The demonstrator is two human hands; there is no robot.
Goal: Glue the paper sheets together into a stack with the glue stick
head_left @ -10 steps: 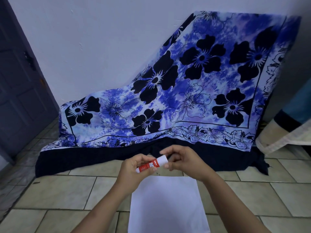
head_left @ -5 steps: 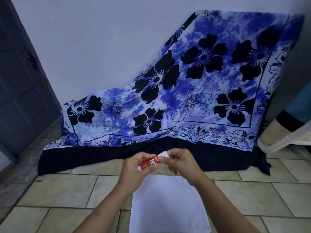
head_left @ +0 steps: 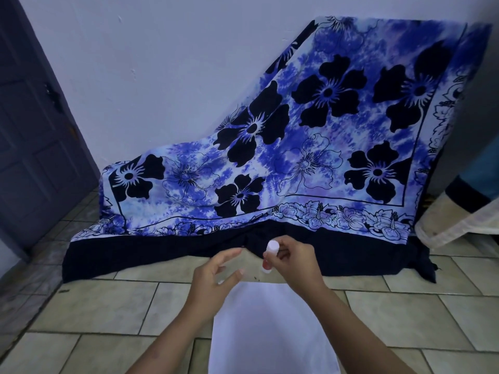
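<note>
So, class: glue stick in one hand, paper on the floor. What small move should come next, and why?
Probably lower the glue stick onto the white paper sheet. The right hand holds it roughly upright above the sheet's far edge, not touching, and the left hand has its fingers spread beside it. Whether the cap is off is unclear; check first.

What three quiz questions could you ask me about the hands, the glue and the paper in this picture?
1. True or false: the glue stick is lying on the floor tiles.
2. Which hand holds the glue stick? A) left hand B) right hand C) both
3. Fill in: the white paper lies on the ____, below both hands.

Key: 1. False, it is held up in the air. 2. B. 3. floor.
</note>
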